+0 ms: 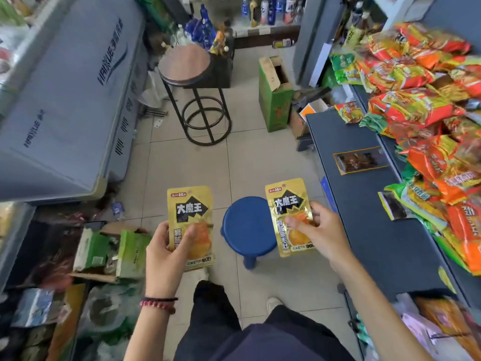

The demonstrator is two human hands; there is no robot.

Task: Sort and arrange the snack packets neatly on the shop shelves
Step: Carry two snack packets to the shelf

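— Dark trousers and a pale shoe are filling the bottom of the view, just below the blue stool. What are the hands doing?

— Each is holding one packet. Left of the stool, the left hand is gripping the left gold packet upright, with the thumb lying across its front and the fingers behind. At the stool's right edge, the right hand is pinching the right gold packet around its middle, thumb on the front.

— So neither is sitting on a shelf?

— No, both are hanging in the air above the floor. The dark shelf is running along to the right of the stool. A heap of orange and green packets is crowding its far side, and a dark packet is lying flat on the bare part, beyond the stool.

— Which step is the person working on?

— Seemingly matching: both packets are showing the same print, so the person appears to be pairing them. Judging by the heap, the sorting is looking far from done.

— And next?

— Probably the pair is needing to travel rightward from the stool to the bare strip of shelf, landing side by side, faces up, clear of the heap. The right hand, being closer, is likely to be leading.
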